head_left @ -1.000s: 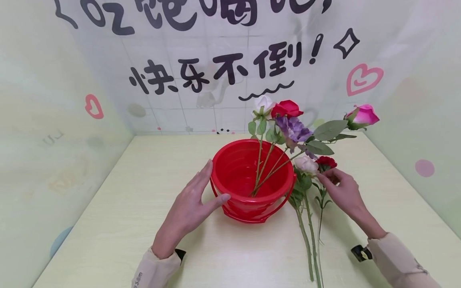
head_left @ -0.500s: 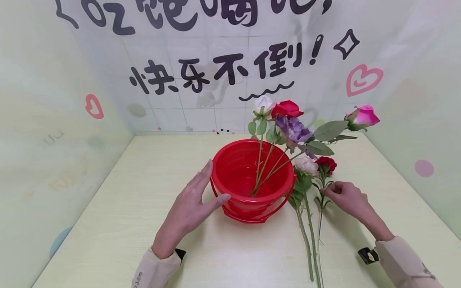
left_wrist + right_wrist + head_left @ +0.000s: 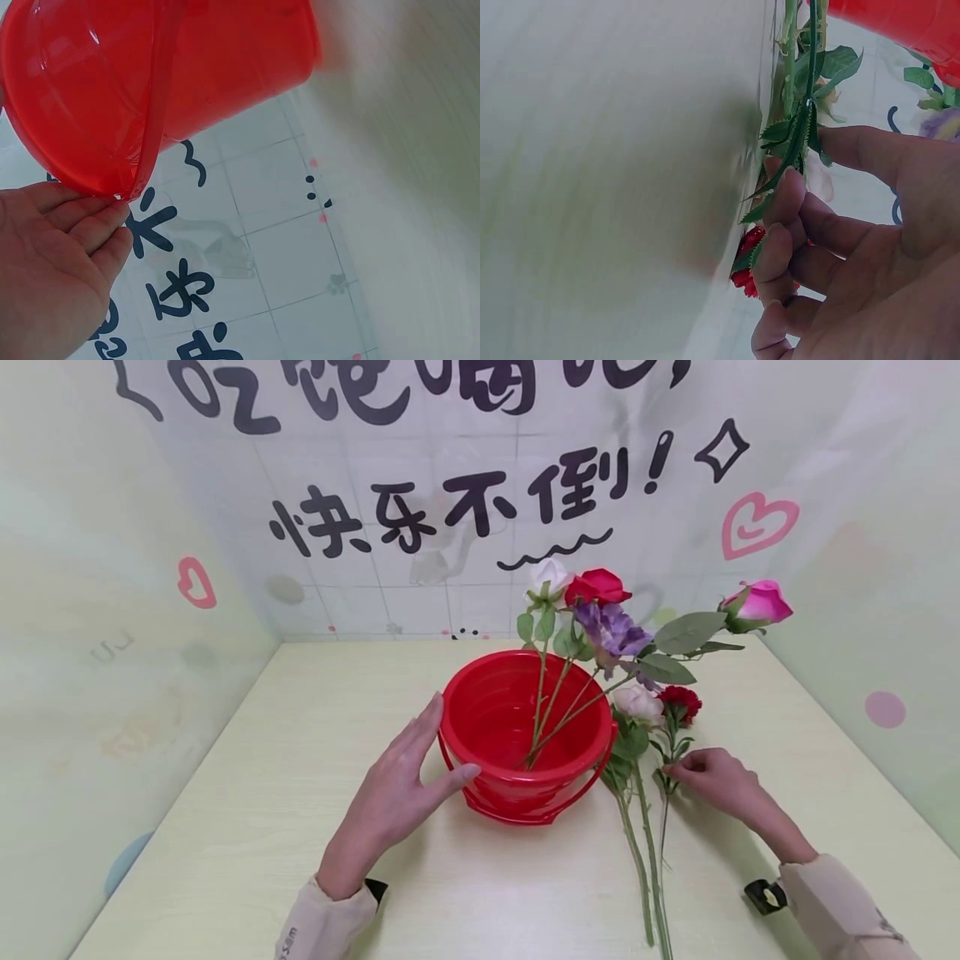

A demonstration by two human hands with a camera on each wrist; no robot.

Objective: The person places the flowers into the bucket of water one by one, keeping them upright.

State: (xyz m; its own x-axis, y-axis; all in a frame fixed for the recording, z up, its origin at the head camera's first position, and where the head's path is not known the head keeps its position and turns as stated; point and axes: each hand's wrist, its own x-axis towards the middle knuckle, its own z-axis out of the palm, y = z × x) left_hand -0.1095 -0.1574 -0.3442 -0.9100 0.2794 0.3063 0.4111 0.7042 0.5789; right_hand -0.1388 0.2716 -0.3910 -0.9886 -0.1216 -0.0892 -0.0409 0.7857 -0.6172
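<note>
head view: one round, glossy red plastic bucket point(image 3: 525, 791) stands on the pale wood-grained counter point(image 3: 300, 760), a wide stretch of board between it and the left wall point(image 3: 112, 610). four flowers lean rightward in it: one white rose point(image 3: 552, 577), one red rose point(image 3: 597, 587), one ruffled purple bloom point(image 3: 611, 628), one bright pink bud point(image 3: 757, 606). just right of it lie three green stems point(image 3: 652, 860), two heads showing: one full pale pink bloom point(image 3: 637, 703), one dark red frilled carnation point(image 3: 681, 703). left hand point(image 3: 395, 795), fingers extended, touches the rim; right hand point(image 3: 718, 781) pinches the carnation's stem, well apart from the right wall point(image 3: 892, 610).

left wrist view: fingertips meet the rim beside one end of the red handle point(image 3: 161, 82).

right wrist view: thumb and forefinger grip the leafy stem close to the counter.
</note>
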